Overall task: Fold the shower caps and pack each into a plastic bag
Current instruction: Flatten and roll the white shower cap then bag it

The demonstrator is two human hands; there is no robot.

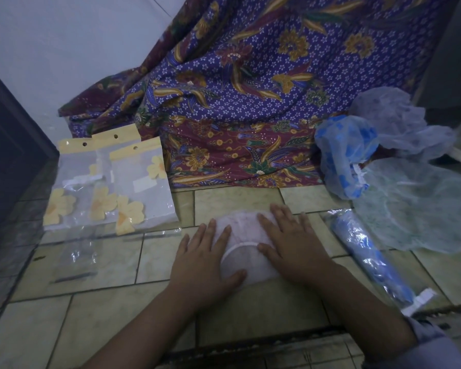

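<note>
- Head view: the pale pink shower cap (246, 235) lies flattened on the tiled floor (104, 310), right in the middle, straight in front of the person.
- The left hand (202, 259) is down flat on the cap's left side, fingers straight and slightly spread, thumb across its near edge. It grips nothing and just presses.
- The right hand (290, 243) is flat on the cap's right side, fingers stretched out towards the far edge, thumb pointing inward. It is also wide open and pressing, not gripping.
- Between the 2 hands the cap's white elastic band (240, 246) shows as a curve.
- Left of the hands, well apart, 3 flower-printed plastic bags (112, 182) overlap on the floor, with a clear bag (75, 257) lying flat nearer the person.
- Just right of the right hand lies a rolled blue shower cap (370, 259), which looks wrapped in clear plastic.
- Further right sits a loose heap: a blue patterned cap (346, 153), a pale lavender cap (399, 121) behind it and a greenish cap (421, 209) spread in front.
- A purple batik cloth (250, 89) drapes down behind everything.
</note>
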